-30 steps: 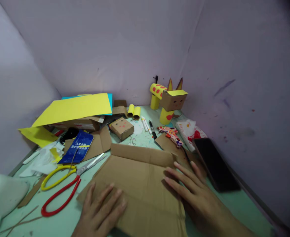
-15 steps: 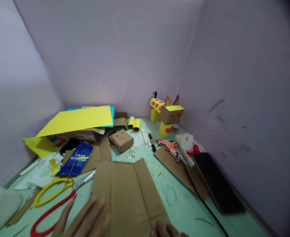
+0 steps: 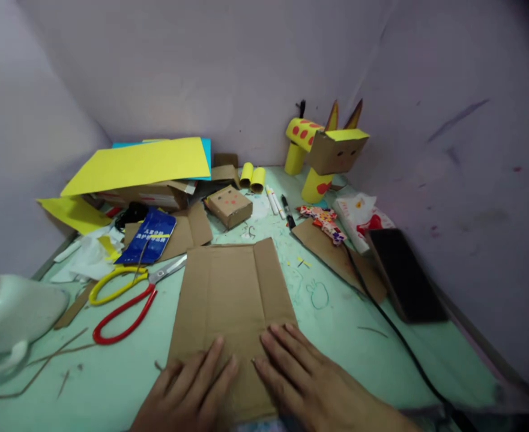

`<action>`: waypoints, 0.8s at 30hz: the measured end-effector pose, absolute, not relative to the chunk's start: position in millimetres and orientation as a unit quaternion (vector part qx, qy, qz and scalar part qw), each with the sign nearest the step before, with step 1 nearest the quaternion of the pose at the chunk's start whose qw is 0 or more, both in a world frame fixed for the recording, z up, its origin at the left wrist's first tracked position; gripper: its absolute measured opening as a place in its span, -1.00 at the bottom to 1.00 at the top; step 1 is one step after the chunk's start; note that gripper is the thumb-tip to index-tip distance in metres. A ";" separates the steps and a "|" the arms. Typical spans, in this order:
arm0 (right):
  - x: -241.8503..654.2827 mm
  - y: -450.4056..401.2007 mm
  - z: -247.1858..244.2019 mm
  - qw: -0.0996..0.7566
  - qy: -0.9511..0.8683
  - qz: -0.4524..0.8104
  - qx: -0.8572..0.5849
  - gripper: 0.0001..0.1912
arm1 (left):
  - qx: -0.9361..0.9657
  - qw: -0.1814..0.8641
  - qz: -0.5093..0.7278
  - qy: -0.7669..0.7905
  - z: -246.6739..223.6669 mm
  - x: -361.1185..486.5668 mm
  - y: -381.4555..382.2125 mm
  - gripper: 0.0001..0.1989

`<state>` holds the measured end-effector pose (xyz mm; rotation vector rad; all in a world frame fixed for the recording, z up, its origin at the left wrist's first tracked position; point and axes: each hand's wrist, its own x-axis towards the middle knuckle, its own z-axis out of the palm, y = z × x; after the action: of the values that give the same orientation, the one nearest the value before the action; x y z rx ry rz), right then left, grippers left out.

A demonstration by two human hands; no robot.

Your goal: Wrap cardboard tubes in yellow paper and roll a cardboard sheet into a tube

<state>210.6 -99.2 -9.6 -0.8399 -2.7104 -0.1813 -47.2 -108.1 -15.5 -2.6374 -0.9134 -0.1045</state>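
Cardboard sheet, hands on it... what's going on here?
A person's left hand and right hand rest, fingers extended, on a creased cardboard sheet on a pale green table. Yellow-and-red-handled scissors lie to its left, untouched. Beyond it sits a small cardboard box with a drawn face; farther back stands a spotted yellow animal figure with a cardboard head.

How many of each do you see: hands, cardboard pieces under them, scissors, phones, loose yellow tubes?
Left hand and right hand: 2
Cardboard piece under them: 1
Scissors: 1
Phone: 1
Loose yellow tubes: 2
Total: 7
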 end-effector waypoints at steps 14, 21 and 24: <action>214.6 -80.8 -1.9 0.180 -0.850 0.288 -0.404 -0.70 | -0.918 -0.116 -0.063 -0.373 13.4 -34.6 -74.6 -0.72; 213.2 -65.6 17.9 0.094 -0.776 0.351 -0.515 -0.75 | -0.864 -0.276 0.060 -0.418 38.7 -28.5 -41.9 -0.59; 212.4 -85.2 13.1 0.174 -0.828 0.287 -0.449 -0.77 | -0.935 -0.117 0.006 -0.335 21.6 -34.4 -67.0 -0.78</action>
<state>212.4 -85.2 13.1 -1.2732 -2.3476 0.8144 -34.4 -67.0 21.6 -3.1771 -1.1396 0.0213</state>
